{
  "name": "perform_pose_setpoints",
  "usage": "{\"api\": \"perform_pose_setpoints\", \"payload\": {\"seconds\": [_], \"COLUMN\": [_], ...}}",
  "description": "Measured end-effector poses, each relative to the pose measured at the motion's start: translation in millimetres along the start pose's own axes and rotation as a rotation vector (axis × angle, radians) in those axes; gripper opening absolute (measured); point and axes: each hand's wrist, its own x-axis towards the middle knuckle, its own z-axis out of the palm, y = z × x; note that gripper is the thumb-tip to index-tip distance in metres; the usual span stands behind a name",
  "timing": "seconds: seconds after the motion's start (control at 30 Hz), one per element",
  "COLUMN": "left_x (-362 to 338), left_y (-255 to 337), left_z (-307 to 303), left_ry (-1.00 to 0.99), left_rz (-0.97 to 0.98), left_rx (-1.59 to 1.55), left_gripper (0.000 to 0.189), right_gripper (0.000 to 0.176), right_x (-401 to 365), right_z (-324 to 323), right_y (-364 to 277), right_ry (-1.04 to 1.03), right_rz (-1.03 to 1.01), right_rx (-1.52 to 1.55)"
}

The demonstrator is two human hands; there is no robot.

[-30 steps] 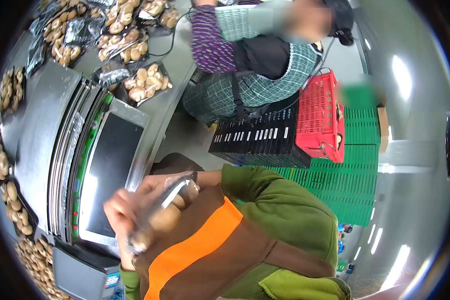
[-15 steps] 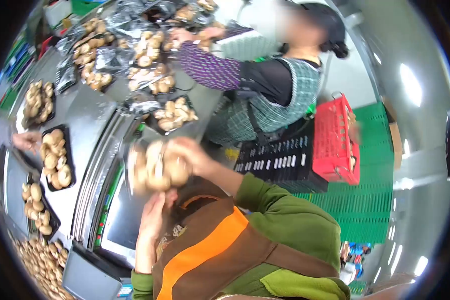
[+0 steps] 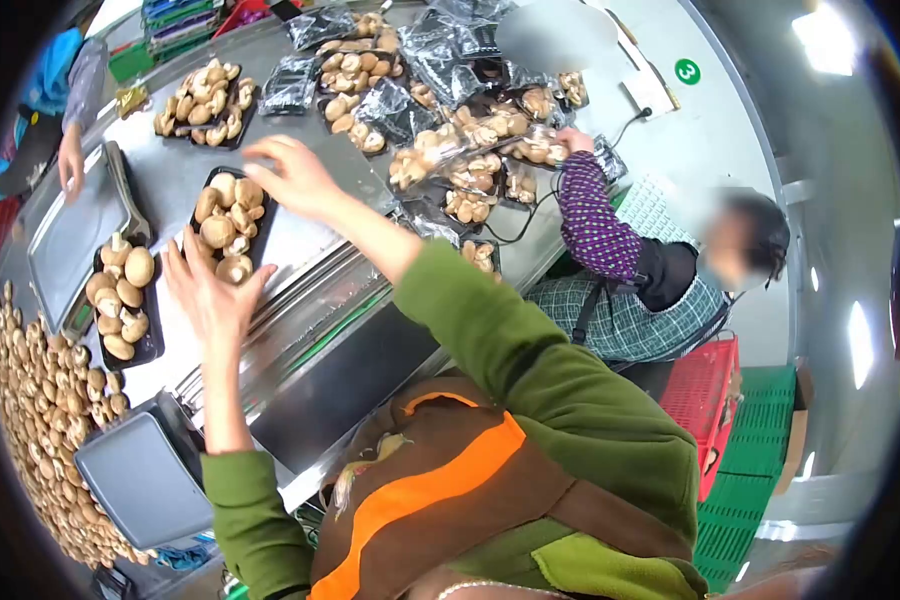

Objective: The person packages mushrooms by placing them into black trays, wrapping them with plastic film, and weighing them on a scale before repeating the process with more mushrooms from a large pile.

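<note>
A black tray of brown mushrooms lies on the metal table between my two hands. My left hand is at its near left side, fingers spread, the thumb close to the lowest mushroom. At the tray's far right corner my right hand is open, its fingertips right at the rim. Left of them stands another black tray of mushrooms. Farther back sits a tray heaped with mushrooms. Film-wrapped mushroom packs are piled to the right of my right hand.
Loose mushrooms cover the lower left, beside a grey scale platform. Another scale stands near a co-worker's hand. At right, a co-worker in a checked apron handles packs. A red crate stands behind them.
The film-wrapped mushroom pack is out of my hands. Both hands have moved forward and opened around an unwrapped tray. My view has turned toward the left of the table.
</note>
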Motion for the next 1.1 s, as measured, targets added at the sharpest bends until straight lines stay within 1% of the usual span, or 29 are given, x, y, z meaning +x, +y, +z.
{"api": "perform_pose_setpoints", "payload": {"seconds": [0.03,0.07,0.1,0.13,0.17,0.2,0.23,0.3,0.33,0.37,0.4,0.43,0.47,0.5,0.53,0.57,0.6,0.63,0.7,0.73,0.77,0.8,0.83,0.9,0.93,0.97,1.0,1.03,1.1], "left_x": [7,11,15,21,25,26,27,31,30,26,19,12,0,-17,-37,-60,-86,-102,-121,-120,-113,-112,-111,-117,-124,-118,-113,-108,-78], "left_y": [-4,-10,-16,-18,-20,-27,-29,-28,-23,-18,-15,-14,-15,-20,-23,-34,-49,-47,-48,-42,-37,-41,-51,-62,-68,-42,-34,-31,-30], "left_z": [4,8,12,9,5,5,-1,-10,-15,-20,-26,-33,-43,-53,-67,-70,-76,-81,-71,-68,-61,-55,-47,-51,-60,-93,-110,-122,-130], "left_ry": [-0.048,-0.064,-0.128,-0.186,-0.247,-0.247,-0.316,-0.471,-0.533,-0.536,-0.492,-0.447,-0.376,-0.225,-0.142,0.009,0.0,0.021,-0.18,-0.179,-0.171,-0.204,-0.217,-0.282,-0.397,-0.499,-0.53,-0.559,-0.249], "left_rz": [-0.018,0.015,0.0,-0.018,-0.035,0.029,0.07,0.19,0.171,0.167,0.193,0.22,0.168,0.143,-0.036,-0.186,-0.369,-0.419,-0.437,-0.388,-0.339,-0.32,-0.296,-0.627,-0.906,-1.163,-1.077,-0.974,-0.618], "left_rx": [0.048,0.055,0.046,-0.034,-0.114,-0.158,-0.182,-0.229,-0.23,-0.228,-0.227,-0.225,-0.266,-0.357,-0.371,-0.329,-0.023,0.137,0.374,0.383,0.391,0.338,0.169,-0.362,-0.949,-1.406,-1.645,-1.879,-2.191], "left_gripper": [0.11,0.113,0.113,0.113,0.113,0.114,0.115,0.117,0.121,0.121,0.122,0.123,0.123,0.114,0.095,0.066,0.043,0.034,0.038,0.039,0.041,0.039,0.037,0.036,0.035,0.033,0.032,0.032,0.031], "right_gripper": [0.036,0.041,0.046,0.053,0.053,0.053,0.053,0.049,0.048,0.047,0.047,0.045,0.043,0.039,0.035,0.032,0.034,0.038,0.043,0.042,0.041,0.04,0.04,0.035,0.029,0.028,0.033,0.032,0.033], "right_x": [17,27,29,29,18,8,-1,-32,-46,-58,-68,-78,-87,-96,-107,-119,-129,-136,-155,-158,-157,-155,-150,-161,-153,-158,-156,-149,-105], "right_z": [20,39,50,41,35,32,26,9,-1,-12,-23,-34,-47,-62,-80,-95,-109,-116,-101,-91,-81,-73,-70,-80,-100,-108,-115,-121,-127], "right_y": [20,43,59,46,38,36,29,15,10,4,1,-1,-2,-3,-11,-12,-12,-13,-15,-12,-6,-10,-14,3,-29,-32,-44,-51,-62], "right_ry": [-0.053,-0.127,-0.2,-0.405,-0.417,-0.322,-0.227,-0.135,-0.161,-0.187,-0.19,-0.191,-0.192,-0.117,-0.074,-0.1,-0.258,-0.417,-0.253,-0.22,-0.192,-0.249,-0.302,-0.219,-0.254,-0.202,-0.313,-0.487,-0.536], "right_rz": [-0.076,-0.077,-0.081,0.161,0.173,0.17,0.16,0.263,0.301,0.339,0.342,0.302,0.261,0.216,0.242,0.346,0.433,0.514,0.336,0.236,0.15,0.327,0.497,0.565,1.003,1.246,1.358,1.224,0.688], "right_rx": [-0.067,-0.142,-0.218,-0.201,-0.199,-0.215,-0.231,-0.243,-0.253,-0.262,-0.258,-0.348,-0.437,-0.458,-0.484,-0.473,-0.606,-0.74,-0.753,-0.788,-0.747,-0.656,-0.567,-0.085,0.616,1.135,1.419,1.584,1.706]}}
